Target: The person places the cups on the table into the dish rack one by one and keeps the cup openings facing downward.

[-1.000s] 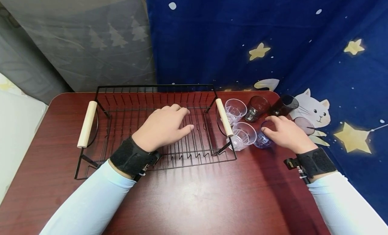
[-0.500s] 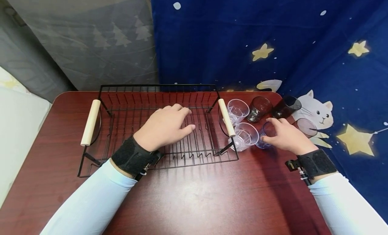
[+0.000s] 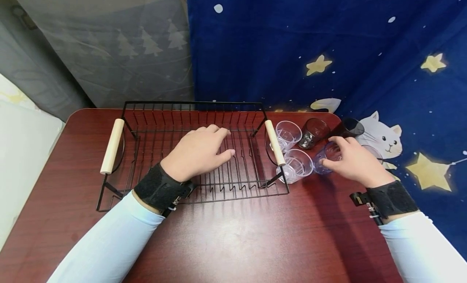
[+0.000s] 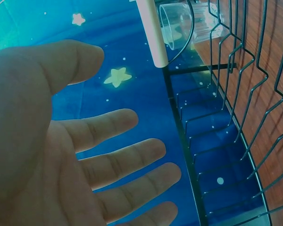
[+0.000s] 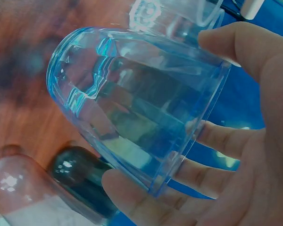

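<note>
My right hand (image 3: pixel 354 159) grips a blue-tinted clear tumbler (image 5: pixel 141 103) near its rim, thumb on one side and fingers on the other. In the right wrist view the tumbler's base points away from the palm, and its facets show clearly. My left hand (image 3: pixel 195 155) hovers over a black wire dish rack (image 3: pixel 193 102), its fingers spread and holding nothing in the left wrist view. Two clear tumblers, a back one (image 3: pixel 288 133) and a front one (image 3: pixel 296 167), stand beside the rack's right wooden handle (image 3: pixel 274 142).
Behind the blue tumbler are a smoky grey tumbler (image 3: pixel 313 133) and a darker, taller one (image 3: pixel 348 127). A pinkish tumbler (image 5: pixel 19 181) is mostly hidden by my right hand in the head view. The rack's left wooden handle (image 3: pixel 112 147) stands upright; curtains hang behind the table (image 3: pixel 226 238).
My right hand has closed on the blue tumbler's rim and shifted slightly right and up with it. My left hand holds its place. The head view has shifted a little.
</note>
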Tool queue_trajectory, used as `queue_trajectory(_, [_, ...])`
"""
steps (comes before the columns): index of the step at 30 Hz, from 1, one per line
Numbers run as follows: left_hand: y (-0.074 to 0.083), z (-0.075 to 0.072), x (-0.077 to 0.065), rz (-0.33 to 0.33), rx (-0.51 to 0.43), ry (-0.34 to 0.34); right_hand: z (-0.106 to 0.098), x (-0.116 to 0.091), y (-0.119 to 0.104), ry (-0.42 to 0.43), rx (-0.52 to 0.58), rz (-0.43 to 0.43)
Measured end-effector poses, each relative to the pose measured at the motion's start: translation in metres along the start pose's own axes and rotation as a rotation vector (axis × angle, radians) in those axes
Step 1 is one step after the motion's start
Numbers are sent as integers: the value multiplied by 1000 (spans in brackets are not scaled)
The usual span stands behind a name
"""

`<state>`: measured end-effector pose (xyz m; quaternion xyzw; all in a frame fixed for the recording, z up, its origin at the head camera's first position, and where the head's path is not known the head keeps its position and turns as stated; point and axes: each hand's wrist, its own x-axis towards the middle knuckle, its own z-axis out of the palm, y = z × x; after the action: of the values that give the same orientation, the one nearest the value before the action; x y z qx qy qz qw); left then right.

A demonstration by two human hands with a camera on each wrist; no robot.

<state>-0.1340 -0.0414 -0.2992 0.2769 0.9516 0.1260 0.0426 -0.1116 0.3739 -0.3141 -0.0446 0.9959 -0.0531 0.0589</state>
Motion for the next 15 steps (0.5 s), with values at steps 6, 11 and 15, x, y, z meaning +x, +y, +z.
queue_trajectory(6, [-1,-2,-3,3,-3,9,-18,-2,-8,19,3,-3])
queue_trajectory(11, [-2,-3,-5,-6,-1,5,-29,-4,-18,45,-8,-6])
queue_trajectory(15, [-2,-3,-5,-8,-2,2,-38,-6,-26,77,-14,-26])
